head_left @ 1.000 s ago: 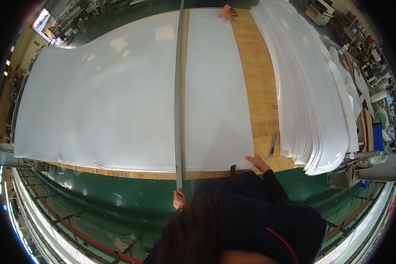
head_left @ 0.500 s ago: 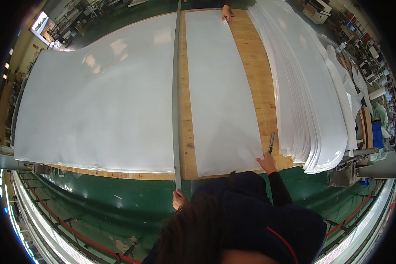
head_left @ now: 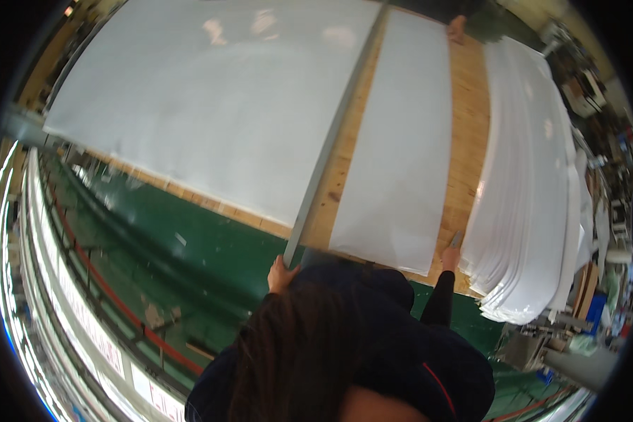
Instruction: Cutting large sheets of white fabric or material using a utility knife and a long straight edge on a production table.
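Observation:
My left hand is closed around the near end of a long grey metal straightedge, which runs across the wooden table beside a large white sheet. To the straightedge's right lies a narrower white strip, a band of bare wood between them. My right hand grips a utility knife pointing away from me, over the wood just right of the strip's near corner. The fingers are partly blurred. Near the strip's far right corner is a co-worker's hand.
A thick stack of white sheets fans out along the table's right side. Green floor and a red rail lie on my near side. Beyond the stack are a blue bin and cluttered equipment.
The view has turned, so the table appears slanted. My right hand has left the strip's near corner and moved right with the knife. My left hand still holds the straightedge.

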The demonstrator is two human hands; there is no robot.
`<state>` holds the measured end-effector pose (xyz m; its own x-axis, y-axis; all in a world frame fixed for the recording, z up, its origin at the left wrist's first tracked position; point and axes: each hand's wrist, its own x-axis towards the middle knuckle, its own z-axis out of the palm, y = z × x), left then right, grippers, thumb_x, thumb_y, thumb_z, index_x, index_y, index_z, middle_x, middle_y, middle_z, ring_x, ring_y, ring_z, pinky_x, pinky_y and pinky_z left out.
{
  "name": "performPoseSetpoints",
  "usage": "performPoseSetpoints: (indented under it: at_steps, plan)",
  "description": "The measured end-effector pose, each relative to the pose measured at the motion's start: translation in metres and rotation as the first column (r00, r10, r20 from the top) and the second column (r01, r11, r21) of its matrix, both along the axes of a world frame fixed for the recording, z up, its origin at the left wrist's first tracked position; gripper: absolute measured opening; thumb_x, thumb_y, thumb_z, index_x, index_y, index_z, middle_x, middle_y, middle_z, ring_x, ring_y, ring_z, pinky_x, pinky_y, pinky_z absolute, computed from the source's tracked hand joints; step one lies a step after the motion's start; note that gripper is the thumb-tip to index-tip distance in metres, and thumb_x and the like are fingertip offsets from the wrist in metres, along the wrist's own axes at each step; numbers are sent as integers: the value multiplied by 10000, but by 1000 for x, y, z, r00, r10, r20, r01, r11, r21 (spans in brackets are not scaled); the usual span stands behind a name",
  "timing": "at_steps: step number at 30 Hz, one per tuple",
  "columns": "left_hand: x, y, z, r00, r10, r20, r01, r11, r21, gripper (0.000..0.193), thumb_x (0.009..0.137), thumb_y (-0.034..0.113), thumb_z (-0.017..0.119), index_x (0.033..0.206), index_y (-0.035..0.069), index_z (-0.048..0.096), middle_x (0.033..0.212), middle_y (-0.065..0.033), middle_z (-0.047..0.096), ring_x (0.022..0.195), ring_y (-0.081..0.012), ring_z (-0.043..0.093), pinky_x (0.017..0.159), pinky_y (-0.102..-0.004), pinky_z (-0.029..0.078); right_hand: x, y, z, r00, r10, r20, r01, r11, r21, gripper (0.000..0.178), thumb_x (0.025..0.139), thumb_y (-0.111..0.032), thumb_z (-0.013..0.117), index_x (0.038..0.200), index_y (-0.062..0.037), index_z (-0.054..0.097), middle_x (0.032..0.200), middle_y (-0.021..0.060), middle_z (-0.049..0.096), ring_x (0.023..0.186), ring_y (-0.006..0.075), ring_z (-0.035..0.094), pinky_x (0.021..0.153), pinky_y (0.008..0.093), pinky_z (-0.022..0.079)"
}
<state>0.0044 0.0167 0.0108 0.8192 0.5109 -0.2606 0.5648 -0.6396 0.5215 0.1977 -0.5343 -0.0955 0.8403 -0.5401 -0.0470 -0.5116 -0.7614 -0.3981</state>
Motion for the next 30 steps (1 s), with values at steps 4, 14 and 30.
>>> performPoseSetpoints:
  at_steps: [4, 14, 30]
  plan:
    - [-12, 11, 11, 999, 52, -10, -52, 998, 39, 397, 685, 363, 627, 914, 66, 497, 793, -178, 588, 769, -369, 567, 638, -455, 454, 19, 49, 12, 992, -64, -113, 104, 912, 397, 297, 828, -296, 452, 767, -10, 507, 490, 64, 493, 394, 204, 479, 349, 327, 355]
    - [-14, 102, 56, 999, 51, 6, -51, 980, 190, 336, 697, 340, 616, 883, 79, 515, 735, -166, 594, 717, -352, 583, 610, -446, 465, 1, 238, 80, 933, 239, 269, -336, 848, 409, 250, 886, -282, 420, 798, -63, 501, 554, 17, 439, 488, 111, 427, 436, 284, 345]
    - [5, 318, 10, 999, -40, -26, 43, 990, 132, 388, 727, 340, 621, 949, 44, 500, 825, -182, 604, 778, -361, 584, 645, -448, 470, -61, 510, 131, 118, 992, -49, -961, 127, 247, 359, 820, -265, 476, 1005, 42, 481, 1127, 252, 478, 1056, 361, 459, 879, 419, 375]
